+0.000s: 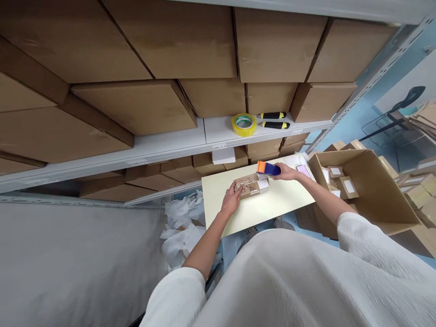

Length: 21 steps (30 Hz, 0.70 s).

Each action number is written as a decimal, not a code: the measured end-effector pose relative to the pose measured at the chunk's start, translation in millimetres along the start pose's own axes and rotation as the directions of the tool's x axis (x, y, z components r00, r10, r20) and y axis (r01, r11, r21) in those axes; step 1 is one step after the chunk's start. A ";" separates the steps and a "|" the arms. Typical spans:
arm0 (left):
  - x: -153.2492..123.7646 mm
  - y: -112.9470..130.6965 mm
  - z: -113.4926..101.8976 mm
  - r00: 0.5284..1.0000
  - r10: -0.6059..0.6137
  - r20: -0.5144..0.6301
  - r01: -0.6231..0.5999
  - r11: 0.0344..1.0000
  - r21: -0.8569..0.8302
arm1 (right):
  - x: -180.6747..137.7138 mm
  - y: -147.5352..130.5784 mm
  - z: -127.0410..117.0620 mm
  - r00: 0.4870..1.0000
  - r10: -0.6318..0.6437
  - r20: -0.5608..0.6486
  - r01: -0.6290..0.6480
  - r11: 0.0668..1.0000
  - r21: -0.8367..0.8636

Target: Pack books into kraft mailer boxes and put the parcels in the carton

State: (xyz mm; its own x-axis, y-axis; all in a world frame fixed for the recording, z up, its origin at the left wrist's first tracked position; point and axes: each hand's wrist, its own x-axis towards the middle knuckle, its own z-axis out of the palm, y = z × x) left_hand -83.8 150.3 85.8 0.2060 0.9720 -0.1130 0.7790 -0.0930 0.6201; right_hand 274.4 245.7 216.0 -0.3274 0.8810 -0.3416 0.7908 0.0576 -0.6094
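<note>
A small brown cardboard box (250, 187) lies on the cream tabletop (272, 202), with shiny tape across its top and a white patch at its right end. My left hand (232, 198) rests on the left end of this box, fingers spread over its top. In my right hand (285, 172) is an orange and dark blue tape dispenser (268, 168), gripped at its blue end. The dispenser is just above the right end of the box; whether it touches the cardboard I cannot tell.
A phone (303, 170) lies at the table's right. Beside it stands a large open carton (371, 190) holding small boxes. On the shelf (218, 129) ahead are a yellow tape roll (244, 125), two utility knives (274, 125) and stacked cartons. White wrapping (184, 222) heaps at left.
</note>
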 end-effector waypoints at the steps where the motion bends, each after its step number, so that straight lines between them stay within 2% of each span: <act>1: 0.3 -2.0 1.4 1.000 0.010 -0.006 -0.010 1.000 -0.008 | 4.5 -10.2 2.3 0.999 -0.044 0.009 0.044 0.998 -0.038; 4: 0.8 -7.0 5.5 0.999 0.041 -0.029 -0.042 0.998 -0.039 | 17.5 -36.9 14.5 0.990 -0.138 0.010 0.138 0.980 -0.145; 8: 1.6 -11.2 8.6 0.995 0.077 -0.063 -0.083 0.992 -0.097 | 32.1 -60.4 36.1 0.978 -0.196 0.074 0.207 0.956 -0.207; 14: -1.3 -12.8 5.3 0.993 0.077 -0.087 -0.092 0.979 -0.183 | 43.3 -68.3 57.0 0.971 -0.165 0.173 0.215 0.918 -0.333; 17: -2.3 -11.0 -0.7 0.990 0.016 -0.143 -0.058 0.954 -0.293 | 43.8 -64.8 57.7 0.973 -0.135 0.189 0.196 0.912 -0.360; 19: 0.4 -6.8 -5.9 0.977 -0.086 -0.195 0.001 0.916 -0.401 | 43.4 -61.7 57.1 0.972 -0.126 0.196 0.191 0.913 -0.361; 21: 6.6 0.6 -11.4 0.958 -0.219 -0.186 0.083 0.830 -0.552 | 42.9 -58.8 57.1 0.972 -0.123 0.199 0.189 0.915 -0.357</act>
State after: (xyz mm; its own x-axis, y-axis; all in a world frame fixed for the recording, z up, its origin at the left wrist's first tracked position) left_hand -88.8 159.1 94.3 -0.0835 0.9915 -0.0998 0.3367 0.1223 0.9336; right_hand 184.3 253.2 196.3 -0.5189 0.7558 -0.3993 0.8461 0.3873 -0.3663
